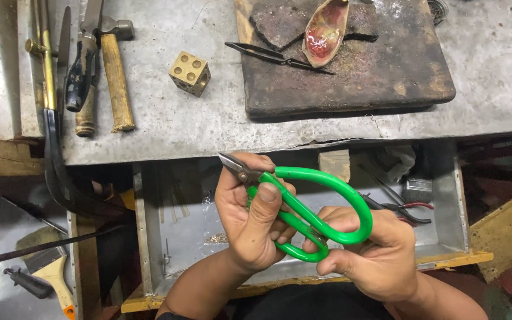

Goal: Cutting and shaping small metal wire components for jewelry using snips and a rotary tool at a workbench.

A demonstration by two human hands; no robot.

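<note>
Green-handled metal shears (309,204) are held over an open metal drawer (149,237). My left hand (247,222) wraps the shears near the pivot, thumb pressed on a handle, with the short steel blades poking out up and left. My right hand (368,255) grips the rear loops of the green handles from below. The blades look closed with nothing seen between them.
On the grey workbench (208,124) lie a hammer (115,71), a black-handled tool (81,71), a brass dice-shaped block (189,72), and a dark charred slab (357,77) with tweezers (277,57) and a shell-shaped dish (325,31). Red-handled pliers (407,208) rest in the drawer. A paintbrush (51,269) lies at lower left.
</note>
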